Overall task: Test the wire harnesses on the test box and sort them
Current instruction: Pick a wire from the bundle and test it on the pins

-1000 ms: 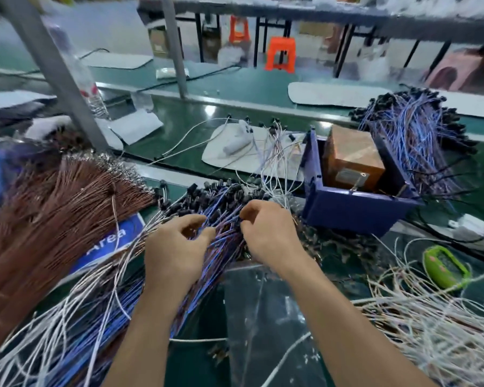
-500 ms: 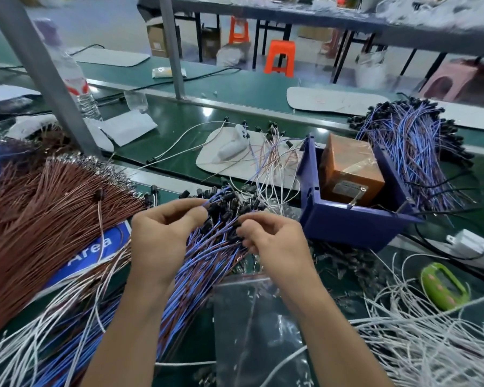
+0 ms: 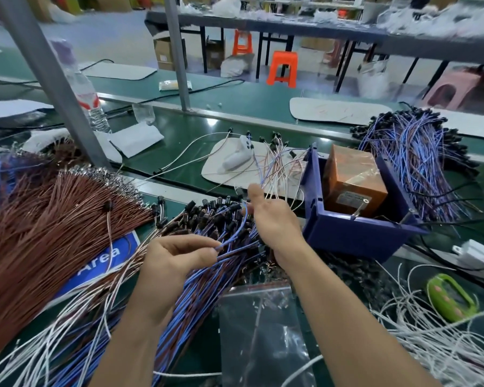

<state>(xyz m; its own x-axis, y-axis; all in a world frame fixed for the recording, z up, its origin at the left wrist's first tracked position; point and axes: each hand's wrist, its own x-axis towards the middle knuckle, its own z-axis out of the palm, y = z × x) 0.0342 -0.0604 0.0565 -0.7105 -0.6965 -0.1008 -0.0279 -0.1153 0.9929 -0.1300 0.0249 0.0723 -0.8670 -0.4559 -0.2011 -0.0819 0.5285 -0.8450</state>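
Observation:
A spread bundle of blue-and-brown wire harnesses (image 3: 207, 263) with black end plugs lies on the green bench in front of me. My left hand (image 3: 176, 258) pinches one blue harness wire (image 3: 236, 236) near its lower end. My right hand (image 3: 274, 219) holds the same wire's upper end, thumb raised, just left of the test box. The orange-brown test box (image 3: 352, 182) sits inside a dark blue bin (image 3: 347, 236). A second pile of blue harnesses (image 3: 414, 157) lies behind the bin at the right.
A thick fan of brown wires (image 3: 39, 233) covers the left. White wires (image 3: 444, 344) sprawl at lower right beside a green device (image 3: 450, 297). A clear plastic bag (image 3: 260, 331) lies between my forearms. Loose harnesses rest on a white pad (image 3: 221, 169). A grey post (image 3: 53, 74) stands left.
My hands have drawn one blue wire up out of the bundle; the right hand rose toward the blue bin, the left moved lower and pinches the wire's other end.

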